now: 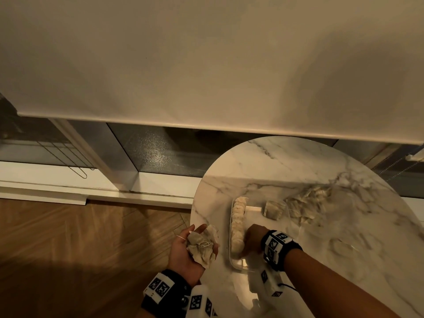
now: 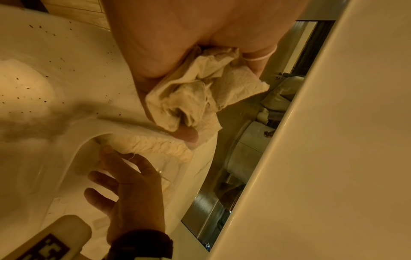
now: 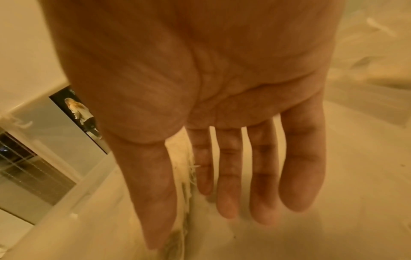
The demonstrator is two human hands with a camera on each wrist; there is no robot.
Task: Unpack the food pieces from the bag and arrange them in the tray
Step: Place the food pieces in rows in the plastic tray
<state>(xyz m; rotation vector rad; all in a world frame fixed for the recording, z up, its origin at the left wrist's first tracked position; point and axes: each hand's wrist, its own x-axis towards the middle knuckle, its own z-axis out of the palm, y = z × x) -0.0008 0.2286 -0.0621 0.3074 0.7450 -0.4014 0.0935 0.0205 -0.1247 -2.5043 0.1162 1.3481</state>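
A clear tray (image 1: pixel 241 267) sits on the round marble table (image 1: pixel 298 161). A row of pale crumpled food pieces (image 1: pixel 238 221) lines the tray's left wall. My right hand (image 1: pixel 251 239) reaches into the tray with straight fingers, and its fingertips touch the near end of the row (image 2: pixel 155 144). My left hand (image 1: pixel 183 249) is palm up at the table's left edge. A loose pile of the same pieces (image 1: pixel 202 246) lies on its palm, and a white string loops round one finger. The clear bag (image 1: pixel 307 203) holding more pieces lies to the right.
One more pale piece (image 1: pixel 274 210) lies by the tray's far end; I cannot tell whether it is inside. The table's left rim runs beside my left hand, above a wooden floor (image 1: pixel 91 237). A lowered blind (image 1: pixel 206 65) and a window fill the back.
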